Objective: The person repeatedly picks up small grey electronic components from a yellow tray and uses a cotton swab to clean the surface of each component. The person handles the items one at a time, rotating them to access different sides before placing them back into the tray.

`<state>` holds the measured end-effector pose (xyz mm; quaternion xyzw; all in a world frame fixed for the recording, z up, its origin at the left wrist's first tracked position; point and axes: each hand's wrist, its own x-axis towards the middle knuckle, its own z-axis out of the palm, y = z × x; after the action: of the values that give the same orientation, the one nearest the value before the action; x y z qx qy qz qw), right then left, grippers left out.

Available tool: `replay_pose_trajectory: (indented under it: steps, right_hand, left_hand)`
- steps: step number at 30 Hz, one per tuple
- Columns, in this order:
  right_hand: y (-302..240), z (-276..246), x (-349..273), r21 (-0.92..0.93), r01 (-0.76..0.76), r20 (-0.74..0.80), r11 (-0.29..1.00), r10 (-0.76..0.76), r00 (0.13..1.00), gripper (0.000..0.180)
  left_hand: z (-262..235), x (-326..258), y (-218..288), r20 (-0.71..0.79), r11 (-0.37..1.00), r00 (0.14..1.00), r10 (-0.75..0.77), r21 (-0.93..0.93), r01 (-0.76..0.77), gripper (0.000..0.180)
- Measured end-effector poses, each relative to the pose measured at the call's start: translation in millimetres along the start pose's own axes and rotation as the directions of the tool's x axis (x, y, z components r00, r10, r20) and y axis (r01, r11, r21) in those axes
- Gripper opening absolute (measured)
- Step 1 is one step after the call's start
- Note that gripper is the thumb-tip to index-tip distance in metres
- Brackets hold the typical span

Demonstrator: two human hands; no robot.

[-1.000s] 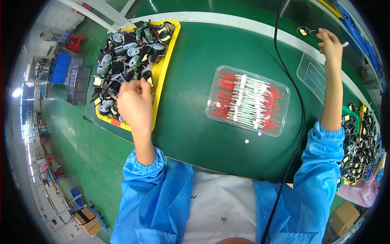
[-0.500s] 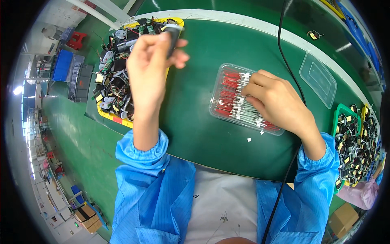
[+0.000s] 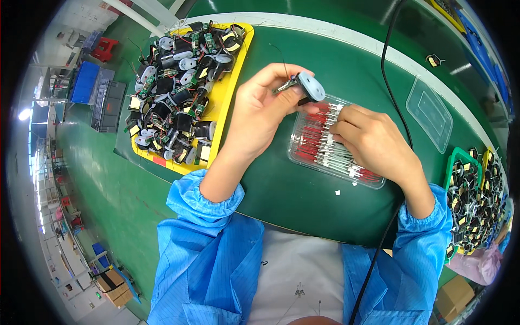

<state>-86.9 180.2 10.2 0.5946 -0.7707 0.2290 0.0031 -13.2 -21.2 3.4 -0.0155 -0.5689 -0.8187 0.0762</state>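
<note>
Between thumb and fingers of my left hand [image 3: 260, 111] is a motor-like part [image 3: 311, 88] with a pale grey disc end face, a black body and a small circuit board with a thin wire. It hangs over the left edge of a clear plastic box [image 3: 295, 154]. Inside that box lie many red and white wire leads [image 3: 313, 138] with small white connectors. My right hand [image 3: 374, 135] is over the box's right side, its fingers closed together among the white connectors. The fingertips are partly hidden, so whether a lead is pinched there is unclear.
A yellow tray [image 3: 232, 97] heaped with similar parts stands at the left. A clear lid [image 3: 430, 114] and a black cable [image 3: 391, 89] lie right of the box. A green basket [image 3: 448, 168] of parts is farther right. White scraps [image 3: 337, 193] lie near the box.
My left hand has come right and down from above the yellow tray to the box, bringing the motor-like part. My right hand stays at the leads, fingers still closed.
</note>
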Motion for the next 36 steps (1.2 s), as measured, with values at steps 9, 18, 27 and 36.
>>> replay_pose_trajectory:
  steps: [9, 18, 27, 36]
  right_hand:
    - [0, -2, 3, 0.066, -0.022, -0.008, 0.998, 0.023, 1.0, 0.006]
    - [2, -5, 4, 0.123, -0.047, -0.049, 0.991, 0.053, 0.997, 0.006]
    - [3, -16, 1, 0.327, -0.158, -0.04, 0.932, 0.181, 0.983, 0.01]
    - [1, -38, 1, 0.148, -0.138, 0.084, 0.979, 0.126, 0.988, 0.012]
  left_hand:
    - [2, -2, 4, 0.03, 0.978, 0.993, -0.114, -0.171, 0.117, 0.031]
    - [1, -5, 3, 0.064, 0.984, 0.993, -0.1, -0.144, 0.108, 0.037]
    - [-3, -2, 0, 0.156, 0.884, 0.982, -0.103, -0.439, 0.162, 0.031]
    - [10, -8, 6, 0.046, 0.934, 0.973, -0.225, -0.275, 0.229, 0.044]
